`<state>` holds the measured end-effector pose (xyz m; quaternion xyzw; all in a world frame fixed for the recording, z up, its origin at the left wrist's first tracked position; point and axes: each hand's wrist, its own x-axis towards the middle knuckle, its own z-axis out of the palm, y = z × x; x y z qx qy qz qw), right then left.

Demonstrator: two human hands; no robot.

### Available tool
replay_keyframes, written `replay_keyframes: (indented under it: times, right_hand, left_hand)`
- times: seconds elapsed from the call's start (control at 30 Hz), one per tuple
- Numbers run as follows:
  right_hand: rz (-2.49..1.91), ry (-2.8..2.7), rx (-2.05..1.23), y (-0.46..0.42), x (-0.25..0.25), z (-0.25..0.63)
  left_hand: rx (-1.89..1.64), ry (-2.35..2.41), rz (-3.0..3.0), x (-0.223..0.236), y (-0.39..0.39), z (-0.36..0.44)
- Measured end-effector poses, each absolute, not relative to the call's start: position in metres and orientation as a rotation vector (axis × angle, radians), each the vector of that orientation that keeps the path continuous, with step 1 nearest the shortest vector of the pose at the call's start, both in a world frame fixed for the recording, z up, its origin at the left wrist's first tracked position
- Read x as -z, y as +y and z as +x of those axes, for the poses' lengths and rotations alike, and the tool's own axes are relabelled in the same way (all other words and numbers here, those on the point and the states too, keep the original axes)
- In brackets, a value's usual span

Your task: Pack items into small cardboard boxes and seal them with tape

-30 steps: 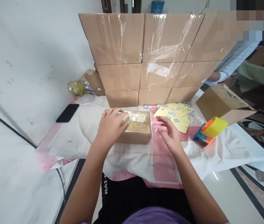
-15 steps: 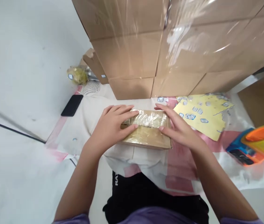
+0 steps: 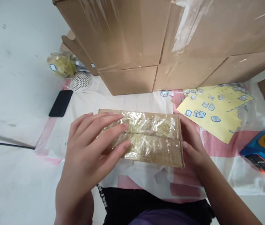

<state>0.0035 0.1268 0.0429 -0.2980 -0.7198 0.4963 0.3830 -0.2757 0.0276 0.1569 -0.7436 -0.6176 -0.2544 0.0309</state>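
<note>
A small cardboard box (image 3: 156, 156) with shiny clear tape along its top seam is in front of me, above the cloth-covered table. Across the box's left part lies my left hand (image 3: 87, 147), fingers spread over the taped top, its thumb near the seam. At the opposite end, my right hand (image 3: 193, 143) grips the box's right side. Its thumb is at the edge, and some of its fingers are hidden behind the box.
Behind stands a big stack of taped cartons (image 3: 127, 81). A black phone (image 3: 60, 103), a white mesh piece (image 3: 81, 81) and a yellowish plastic bundle (image 3: 63, 65) are at left. At right are a yellow sheet with small labels (image 3: 226, 125) and an orange-and-blue tape dispenser (image 3: 261, 150).
The box looks larger and nearer to me. My left hand has shifted left on its top, and my right hand has gone from the top to the right end.
</note>
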Motion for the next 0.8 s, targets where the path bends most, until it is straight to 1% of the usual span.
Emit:
replay_keyframes:
  times: [0.07,0.23,0.37,0.43,0.57,0.7,0.8]
  right_hand:
    - [-0.762,-1.79,-1.304,0.125,-0.037,-0.003]
    - [-0.776,-1.829,-1.167,0.119,-0.033,-0.008]
    - [-0.772,-1.791,-1.136,0.118,-0.031,-0.008]
    - [-0.764,-1.764,-1.171,0.118,-0.03,-0.007]
    - [-0.822,-1.756,-1.213,0.118,-0.029,-0.005]
    - [-0.776,-1.801,-1.154,0.121,-0.031,-0.004]
    - [-0.752,-1.806,-1.075,0.123,-0.032,-0.005]
  left_hand:
    - [0.724,-1.938,-2.372,-0.156,0.024,-0.275]
    - [1.023,-2.013,-2.189,-0.152,0.012,-0.276]
    - [0.811,-1.968,-2.316,-0.151,0.012,-0.279]
    - [0.766,-1.897,-2.342,-0.147,0.014,-0.276]
    - [0.817,-1.855,-2.136,-0.136,0.014,-0.258]
    - [0.803,-2.035,-2.026,-0.13,0.007,-0.238]
    - [0.823,-2.043,-2.005,-0.129,0.003,-0.232]
